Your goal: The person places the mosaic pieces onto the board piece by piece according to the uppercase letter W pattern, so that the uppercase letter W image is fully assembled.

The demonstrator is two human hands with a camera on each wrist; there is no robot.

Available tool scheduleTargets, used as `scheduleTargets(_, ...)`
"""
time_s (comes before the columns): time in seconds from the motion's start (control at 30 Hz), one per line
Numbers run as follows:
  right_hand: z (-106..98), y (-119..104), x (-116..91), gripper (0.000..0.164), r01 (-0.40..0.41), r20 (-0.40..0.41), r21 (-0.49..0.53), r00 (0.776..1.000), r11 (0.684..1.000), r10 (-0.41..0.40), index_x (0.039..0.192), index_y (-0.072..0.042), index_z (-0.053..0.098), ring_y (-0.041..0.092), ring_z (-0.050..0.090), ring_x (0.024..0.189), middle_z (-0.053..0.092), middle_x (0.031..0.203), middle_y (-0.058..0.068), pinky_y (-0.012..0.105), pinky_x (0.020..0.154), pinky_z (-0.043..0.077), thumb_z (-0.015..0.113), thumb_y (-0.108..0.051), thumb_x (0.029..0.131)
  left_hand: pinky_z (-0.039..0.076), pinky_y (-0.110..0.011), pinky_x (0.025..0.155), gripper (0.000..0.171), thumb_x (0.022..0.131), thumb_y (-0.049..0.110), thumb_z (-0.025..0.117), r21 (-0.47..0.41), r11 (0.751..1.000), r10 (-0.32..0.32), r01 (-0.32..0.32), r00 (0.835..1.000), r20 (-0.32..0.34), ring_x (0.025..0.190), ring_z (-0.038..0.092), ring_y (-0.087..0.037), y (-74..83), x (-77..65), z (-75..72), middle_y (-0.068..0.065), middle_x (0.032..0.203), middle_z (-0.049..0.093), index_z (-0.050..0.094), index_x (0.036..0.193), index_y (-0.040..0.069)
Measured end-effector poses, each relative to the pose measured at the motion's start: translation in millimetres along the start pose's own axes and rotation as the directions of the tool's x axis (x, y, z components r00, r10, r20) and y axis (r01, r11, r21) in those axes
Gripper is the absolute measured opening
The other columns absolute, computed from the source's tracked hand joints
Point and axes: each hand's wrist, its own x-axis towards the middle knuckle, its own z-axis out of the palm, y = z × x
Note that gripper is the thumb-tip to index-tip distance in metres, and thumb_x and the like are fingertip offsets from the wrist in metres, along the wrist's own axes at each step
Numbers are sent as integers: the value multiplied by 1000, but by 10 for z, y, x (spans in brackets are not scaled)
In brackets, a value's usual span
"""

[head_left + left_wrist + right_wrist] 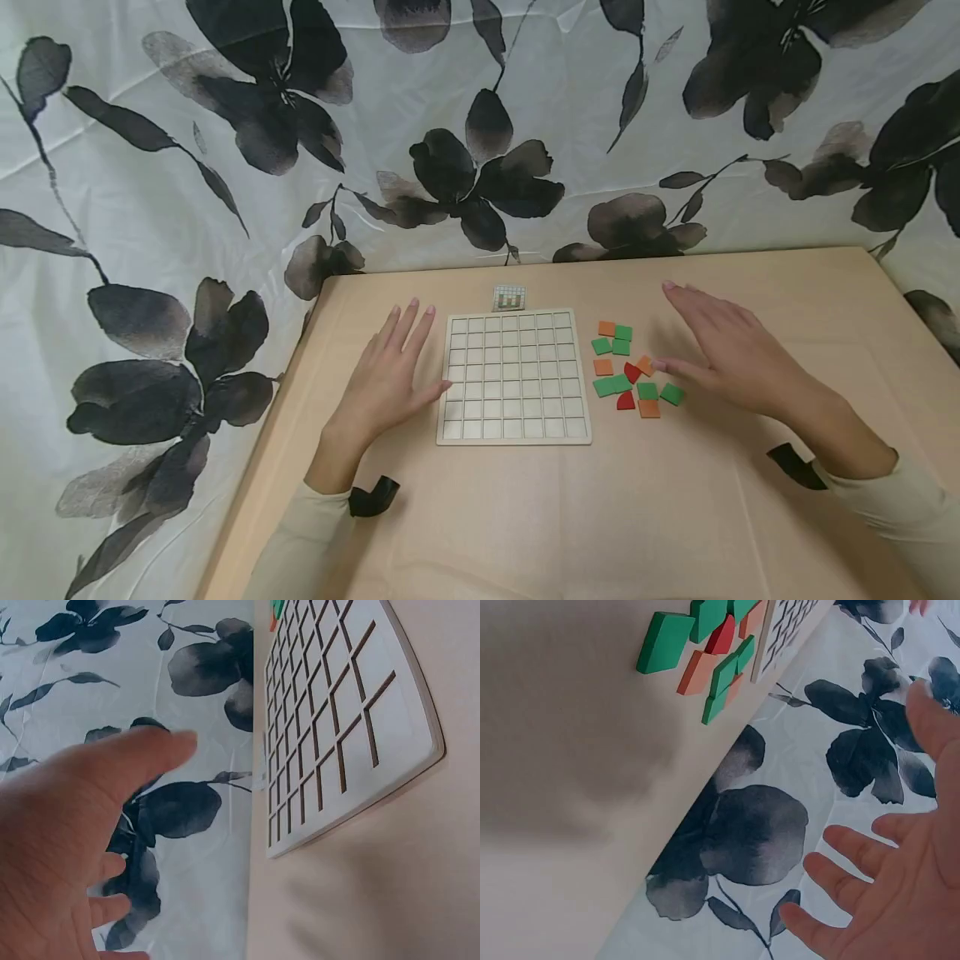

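Observation:
A white grid board (513,377) with rows of square cells lies flat on the table. Just left of it hovers my left hand (386,371), fingers spread and straight, holding nothing; its thumb reaches over the board's left edge in the head view. To the board's right lie loose flat pieces: green squares (647,391), orange squares (603,367), red pieces (626,402) with a curved edge and a longer green piece (612,385). My right hand (738,354) is held above the table beside these pieces, its fingers extended and nothing in its grasp.
A small card (509,298) printed with a grid pattern sits behind the board's far edge. The light wooden table (517,517) ends at the back against a white cloth (525,233) with dark flowers. Black bands (373,497) show at both wrists.

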Motion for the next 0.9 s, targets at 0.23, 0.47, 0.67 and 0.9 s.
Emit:
scheduleTargets(0.23,-38,35,54,85,-39,-17,116,999,992,41,157,-6,35,42,47,135,53,147,17,65,105,40,80,-28,88,40,-54,113,94,89,23,77,-276,953,-129,125,992,3,144,38,-37,-121,11,68,-16,163,30,19,163,11)
scheduleTargets(0.47,-70,68,102,69,-35,6,160,999,987,34,151,-5,44,40,55,125,68,126,13,64,94,47,76,-20,92,54,-53,95,86,91,11,74,-539,807,-247,240,967,61,124,58,-36,-230,5,132,-17,143,50,25,161,12)
scheduleTargets(0.67,-76,108,148,61,-44,39,224,999,974,36,147,-7,50,38,59,122,72,118,10,60,95,46,75,-20,93,57,-49,88,81,89,3,73,-625,713,-277,317,947,164,113,64,-36,-262,27,194,-21,130,60,31,158,10)
scheduleTargets(0.9,-80,140,190,56,-56,71,259,997,964,39,145,-7,53,37,58,122,72,119,11,60,94,47,73,-22,95,58,-38,80,78,89,-2,72,-669,640,-285,378,925,250,109,65,-31,-264,15,332,-17,127,61,35,157,9)
